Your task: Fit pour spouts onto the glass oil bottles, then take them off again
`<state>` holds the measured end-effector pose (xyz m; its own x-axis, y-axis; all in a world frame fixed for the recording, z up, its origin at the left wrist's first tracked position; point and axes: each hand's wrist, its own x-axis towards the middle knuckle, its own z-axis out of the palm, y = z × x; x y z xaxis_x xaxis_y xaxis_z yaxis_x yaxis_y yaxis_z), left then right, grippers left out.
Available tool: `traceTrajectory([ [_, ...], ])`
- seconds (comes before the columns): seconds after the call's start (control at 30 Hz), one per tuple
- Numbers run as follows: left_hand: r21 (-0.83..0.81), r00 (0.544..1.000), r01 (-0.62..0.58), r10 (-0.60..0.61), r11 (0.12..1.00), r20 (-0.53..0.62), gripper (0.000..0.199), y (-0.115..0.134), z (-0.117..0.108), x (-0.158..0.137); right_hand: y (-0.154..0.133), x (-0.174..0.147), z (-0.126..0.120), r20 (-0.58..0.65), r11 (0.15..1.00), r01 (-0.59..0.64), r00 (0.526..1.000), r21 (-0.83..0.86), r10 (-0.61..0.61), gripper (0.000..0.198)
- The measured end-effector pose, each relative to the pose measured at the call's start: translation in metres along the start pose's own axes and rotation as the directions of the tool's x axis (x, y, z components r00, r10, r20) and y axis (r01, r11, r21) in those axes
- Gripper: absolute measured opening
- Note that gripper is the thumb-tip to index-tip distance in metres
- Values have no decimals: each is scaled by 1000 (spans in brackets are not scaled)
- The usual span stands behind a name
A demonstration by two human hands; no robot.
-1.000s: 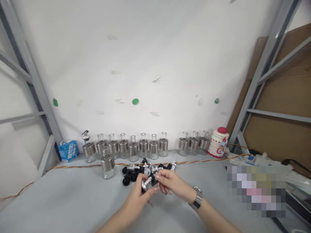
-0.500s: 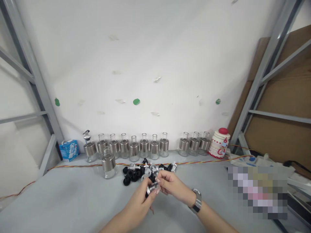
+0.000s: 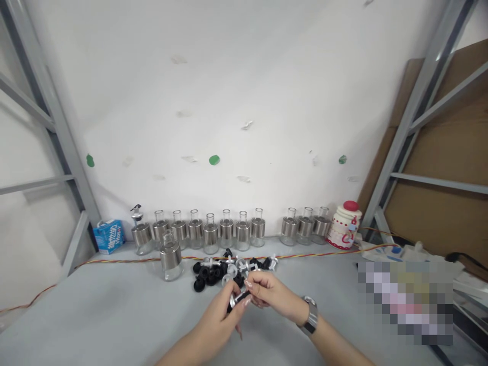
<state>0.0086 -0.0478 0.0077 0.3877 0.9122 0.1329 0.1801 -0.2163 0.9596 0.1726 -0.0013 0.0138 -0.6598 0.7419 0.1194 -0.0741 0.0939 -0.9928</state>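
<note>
A small silver-and-black bottle spout (image 3: 235, 300) is pinched in my left hand (image 3: 215, 317), low over the table. My right hand (image 3: 273, 295) is closed at the spout's other end, fingertips together, partly covering it. Just beyond my hands lies a pile of loose black and silver spout parts (image 3: 213, 274). To the left of the pile stands an open-necked glass bottle (image 3: 170, 258) with a brushed-metal sleeve. Behind it, at the row's left end, another bottle (image 3: 142, 235) carries a spout on its neck.
Several more sleeved glass bottles (image 3: 210, 236) line the back wall. A blue drink carton (image 3: 109, 237) stands at the left, a white jar with a red lid (image 3: 343, 226) at the right. A twisted red-yellow wire (image 3: 316, 253) crosses the grey table (image 3: 114, 310). Metal posts flank both sides.
The spout between my hands has turned, showing more of its black part. Both hands stay in nearly the same place, and the bottles and pile have not moved.
</note>
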Motion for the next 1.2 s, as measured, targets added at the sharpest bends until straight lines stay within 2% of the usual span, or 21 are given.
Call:
traceTrajectory([
  [0.23,208,988,-134,148,969,-52,20,2,-5,1,-2,1,4,-36,1000,-6,999,17,7,39],
  [0.43,277,984,-147,169,950,-55,18,-2,-8,2,4,3,9,-111,999,-1,994,54,7,40],
  [0.57,278,980,-161,188,947,-71,21,-1,-9,2,5,3,10,-107,999,14,994,30,-11,38],
  [0.67,179,981,-156,174,971,-84,25,0,-8,2,0,0,11,-124,998,14,992,-57,-21,36],
  [0.77,-92,997,-18,10,996,-82,31,0,-3,3,-6,-2,14,-168,987,7,985,-159,-34,35],
  [0.83,-270,993,81,-102,960,-63,36,-2,2,4,-8,-3,16,-198,980,1,979,-200,-41,35],
  [0.93,-392,985,136,-165,910,-40,38,-4,6,6,-11,-5,19,-229,953,-4,971,-303,-69,35],
  [1.03,-429,984,146,-177,891,-33,37,-4,7,7,-14,-8,21,-223,870,22,963,-492,-151,33],
  [1.2,-475,979,172,-204,863,-18,32,-7,7,10,-17,-11,21,-159,664,66,949,-745,-272,26],
])
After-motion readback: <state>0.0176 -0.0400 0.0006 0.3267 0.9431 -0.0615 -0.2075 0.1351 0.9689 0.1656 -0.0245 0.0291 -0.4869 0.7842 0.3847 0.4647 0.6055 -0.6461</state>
